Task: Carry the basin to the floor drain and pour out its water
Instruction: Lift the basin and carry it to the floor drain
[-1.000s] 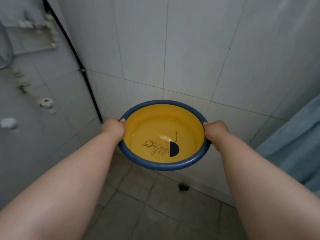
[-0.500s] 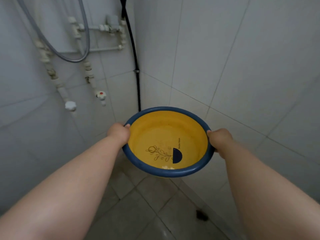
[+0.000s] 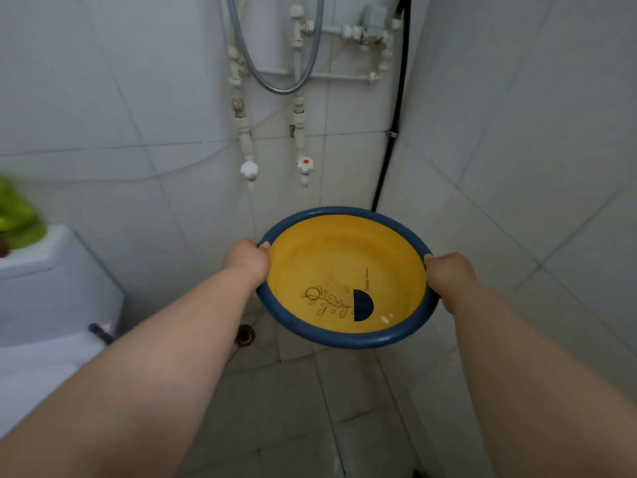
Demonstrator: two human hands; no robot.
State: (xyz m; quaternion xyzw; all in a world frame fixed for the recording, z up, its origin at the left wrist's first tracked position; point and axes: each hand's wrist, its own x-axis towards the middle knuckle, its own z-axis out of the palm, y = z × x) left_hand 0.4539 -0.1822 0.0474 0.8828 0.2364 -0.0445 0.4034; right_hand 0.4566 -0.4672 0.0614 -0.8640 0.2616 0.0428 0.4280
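The view has swung left since a second ago, bringing a floor drain [image 3: 245, 334] into sight just beside the level basin [image 3: 346, 277], whose rim left hand [image 3: 247, 261] and right hand [image 3: 448, 276] fingers grip, so pouring seems close.

round plastic basin [image 3: 344, 270] is yellow inside with a dark blue rim, a thin brown flower sprig drawn on its bottom beside a navy half-circle. glossy wall tiles [image 3: 517, 115] are white with grey grout. white tap knob [image 3: 305, 163] carries a red dot. black hose [image 3: 396, 108] runs down the corner. blurred green leaves [image 3: 15, 215] sit at the left edge.
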